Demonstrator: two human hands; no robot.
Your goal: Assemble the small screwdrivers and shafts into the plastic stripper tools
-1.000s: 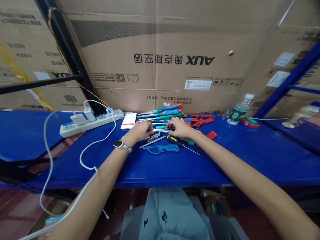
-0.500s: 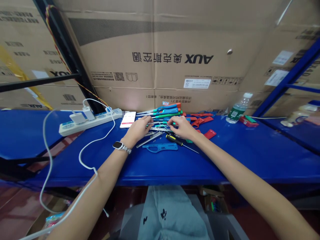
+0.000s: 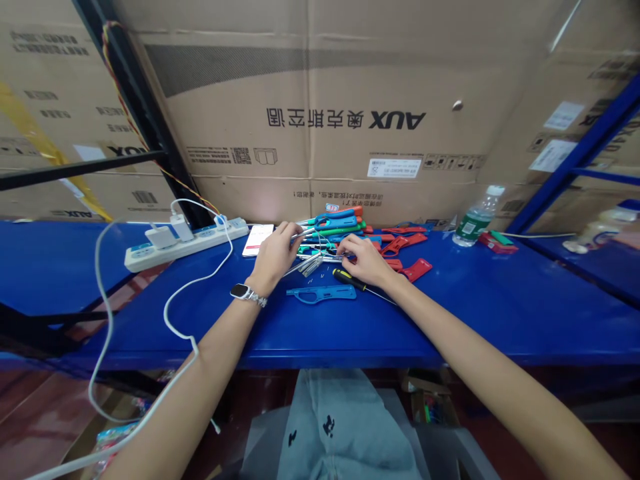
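Near the back edge of the bench (image 3: 320,340), the left hand (image 3: 277,252) and right hand (image 3: 367,260) curl fingers around silver rods (image 3: 302,265); whether either grips, I cannot tell. Thin wire (image 3: 320,251) between them could snag if pulled; a brushing wrist could scatter loose pins (image 3: 323,274). The carton (image 3: 300,80) reads "AUX 奥克斯空调", upside down; its label (image 3: 393,168) is illegible.

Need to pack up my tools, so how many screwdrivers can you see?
1: the yellow-and-black screwdriver, on the blue table beside the right hand. The coloured pile may hide others.
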